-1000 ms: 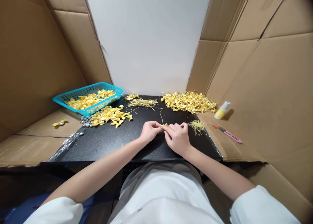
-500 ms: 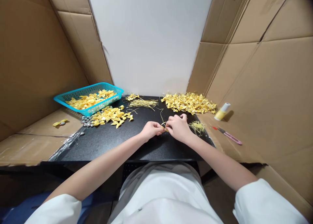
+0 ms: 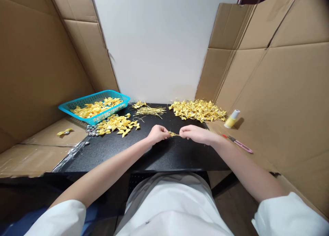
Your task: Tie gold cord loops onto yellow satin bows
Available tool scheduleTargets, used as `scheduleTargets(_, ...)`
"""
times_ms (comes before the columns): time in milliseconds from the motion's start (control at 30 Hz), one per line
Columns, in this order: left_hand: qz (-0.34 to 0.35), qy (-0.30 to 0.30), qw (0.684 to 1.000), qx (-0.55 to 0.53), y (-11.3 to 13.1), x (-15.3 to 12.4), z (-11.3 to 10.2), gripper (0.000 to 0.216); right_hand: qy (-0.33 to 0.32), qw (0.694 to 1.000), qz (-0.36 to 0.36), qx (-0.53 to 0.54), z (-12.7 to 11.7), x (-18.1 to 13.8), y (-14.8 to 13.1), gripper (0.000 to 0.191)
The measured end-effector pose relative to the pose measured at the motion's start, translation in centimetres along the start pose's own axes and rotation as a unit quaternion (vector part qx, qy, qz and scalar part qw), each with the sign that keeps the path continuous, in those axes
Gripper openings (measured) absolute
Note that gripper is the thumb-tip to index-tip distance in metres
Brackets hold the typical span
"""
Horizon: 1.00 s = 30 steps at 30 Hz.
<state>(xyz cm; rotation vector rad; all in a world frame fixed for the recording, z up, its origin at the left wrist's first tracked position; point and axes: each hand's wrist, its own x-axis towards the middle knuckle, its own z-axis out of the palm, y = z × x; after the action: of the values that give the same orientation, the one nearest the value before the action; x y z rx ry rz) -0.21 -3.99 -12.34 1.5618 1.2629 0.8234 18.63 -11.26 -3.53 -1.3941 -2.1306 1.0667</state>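
Observation:
Over the front middle of the black table, my left hand [image 3: 158,134] pinches a small yellow ribbon bow [image 3: 172,134], most of it covered by the fingertips. My right hand [image 3: 194,133] is closed a short way to the right, its fingers pinching the yellow cord [image 3: 177,135] that runs out from the bow. Cord and bow are held level between the two hands, just above the table top. How the cord is fastened to the bow is too small to make out.
Yellow bows [image 3: 117,124] and silvery beads [image 3: 92,130] lie left, by a turquoise basket [image 3: 123,105] of bows. Cut cords [image 3: 150,110] lie behind. A heap of corded bows [image 3: 197,109], a thread spool [image 3: 232,119] and pink-handled snips [image 3: 241,145] are at right. Cardboard walls [image 3: 282,92] enclose the sides.
My right hand has drawn away to the right from my left hand, and the cord that stood up in a loop is now stretched between them. The view has shifted slightly.

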Motion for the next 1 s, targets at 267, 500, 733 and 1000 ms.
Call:
scheduleTargets(267,-0.023,0.036,0.999,-0.002,-1.1,1.8,-1.0,0.013,0.026,0.999,0.031,-0.001,-3.5,-4.5,-1.5,0.017)
scheduleTargets(500,0.009,0.079,0.992,-0.094,-0.4,2.1,-1.8,0.02,0.096,0.995,0.012,-0.022,-4.3,-5.9,1.2,0.03)
scheduleTargets(733,0.024,0.043,0.978,-0.201,2.1,1.1,-4.0,0.035,0.074,0.996,0.05,0.026,-2.4,-7.4,3.8,0.036)
scheduleTargets(1000,-0.023,-0.046,0.955,-0.293,6.0,-2.0,-6.0,0.019,-0.013,0.966,0.163,0.198,-0.1,-7.5,7.1,0.044)
